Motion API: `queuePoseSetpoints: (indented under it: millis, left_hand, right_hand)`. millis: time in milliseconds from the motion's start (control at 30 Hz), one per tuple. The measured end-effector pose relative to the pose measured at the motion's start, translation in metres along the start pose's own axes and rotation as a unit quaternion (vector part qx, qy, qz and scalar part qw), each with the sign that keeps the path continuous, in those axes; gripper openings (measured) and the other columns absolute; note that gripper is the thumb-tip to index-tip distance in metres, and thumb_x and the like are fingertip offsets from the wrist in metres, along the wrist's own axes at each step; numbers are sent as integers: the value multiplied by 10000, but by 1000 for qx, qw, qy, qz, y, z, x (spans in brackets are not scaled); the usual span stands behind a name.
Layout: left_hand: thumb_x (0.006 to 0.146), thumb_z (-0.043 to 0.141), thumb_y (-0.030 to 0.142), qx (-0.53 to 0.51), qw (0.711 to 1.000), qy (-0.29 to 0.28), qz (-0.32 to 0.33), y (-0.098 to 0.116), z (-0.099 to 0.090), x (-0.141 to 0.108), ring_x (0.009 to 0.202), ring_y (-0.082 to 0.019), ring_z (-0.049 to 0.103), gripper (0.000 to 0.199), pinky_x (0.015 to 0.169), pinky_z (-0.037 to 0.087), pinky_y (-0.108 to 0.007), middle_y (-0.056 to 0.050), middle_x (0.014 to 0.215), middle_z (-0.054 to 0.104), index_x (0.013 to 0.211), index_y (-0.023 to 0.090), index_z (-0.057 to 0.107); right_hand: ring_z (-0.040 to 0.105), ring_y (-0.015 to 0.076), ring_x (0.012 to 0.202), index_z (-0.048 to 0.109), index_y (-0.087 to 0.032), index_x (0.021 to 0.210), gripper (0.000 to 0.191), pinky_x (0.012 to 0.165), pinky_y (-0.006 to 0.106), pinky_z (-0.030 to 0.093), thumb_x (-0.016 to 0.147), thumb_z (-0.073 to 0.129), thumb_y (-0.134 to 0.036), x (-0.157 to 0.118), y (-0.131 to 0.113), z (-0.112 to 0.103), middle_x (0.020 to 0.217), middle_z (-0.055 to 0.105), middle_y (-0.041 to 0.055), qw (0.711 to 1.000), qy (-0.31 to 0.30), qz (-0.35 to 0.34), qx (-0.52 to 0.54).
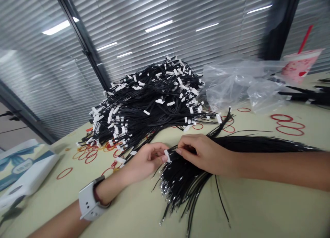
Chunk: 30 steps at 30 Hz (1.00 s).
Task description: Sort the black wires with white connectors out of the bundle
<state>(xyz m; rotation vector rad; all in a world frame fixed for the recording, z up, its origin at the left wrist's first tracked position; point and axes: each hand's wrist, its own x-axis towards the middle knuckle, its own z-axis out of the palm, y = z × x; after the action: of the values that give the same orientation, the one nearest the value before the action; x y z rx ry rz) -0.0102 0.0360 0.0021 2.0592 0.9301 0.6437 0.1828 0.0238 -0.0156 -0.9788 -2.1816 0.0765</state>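
Between the thumb and fingers of my left hand (152,159) is a small white connector (167,156). My right hand (199,150) is closed just right of it, thumb and forefinger pinched on thin black wire near the connector. Below both hands fans a bundle of loose black wires (180,183) with shiny metal tips. More of these wires stretch to the right under and behind my right forearm. Just beyond my hands rises a large heap of black cables (154,100) with white connectors on their ends.
Red rubber bands (290,124) lie scattered over the pale table (247,210). Clear plastic bags (237,83) and a pink cup (299,66) with a red straw stand at the back right. A tissue pack (28,165) sits at the left. Window blinds (180,28) close off the back.
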Motion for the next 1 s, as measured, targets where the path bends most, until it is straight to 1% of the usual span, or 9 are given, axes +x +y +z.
queuePoseSetpoints:
  millis: [267,467,567,767,867,1000]
  left_hand:
    - [773,531,203,-15,1000,6,4,-3,0,1,627,-92,447,71,585,323,-215,9,693,535,808,145,552]
    - [773,536,191,-22,1000,10,9,-5,1,1,641,-89,453,64,606,334,-217,4,713,542,804,140,555]
    - [774,543,210,-24,999,16,13,-7,0,1,633,-90,448,92,594,329,-219,-1,715,540,825,136,561]
    - [774,549,229,-14,1000,8,17,-11,0,1,588,-81,403,119,550,305,-215,16,646,484,827,124,570]
    - [765,555,220,-1,1000,17,15,-9,1,0,573,-79,397,110,533,301,-208,24,620,472,814,123,574]
    - [759,561,222,10,1000,20,21,-7,1,0,583,-84,421,117,536,315,-208,14,642,510,817,123,579]
  right_hand:
    - [424,68,551,540,-154,695,206,550,220,304,830,427,-261,-1,-1,-1,634,512,-8,1000,3,6,-2]
    - [428,71,597,465,-158,707,150,568,215,302,831,408,-221,-4,3,1,682,508,-6,997,0,-54,-49]
    - [434,77,614,462,-159,725,159,570,220,301,844,387,-233,-5,4,2,705,509,2,995,-11,-72,-68]
    - [447,79,629,468,-162,725,190,591,218,316,865,380,-256,-4,3,1,696,518,-2,997,-10,-57,-41]
    - [453,75,636,474,-162,728,188,596,213,320,863,391,-263,-4,3,1,698,523,-6,997,-19,-66,-28]
    - [440,72,626,457,-160,719,161,583,209,315,853,393,-224,-5,3,1,693,506,-10,997,-15,-70,-41]
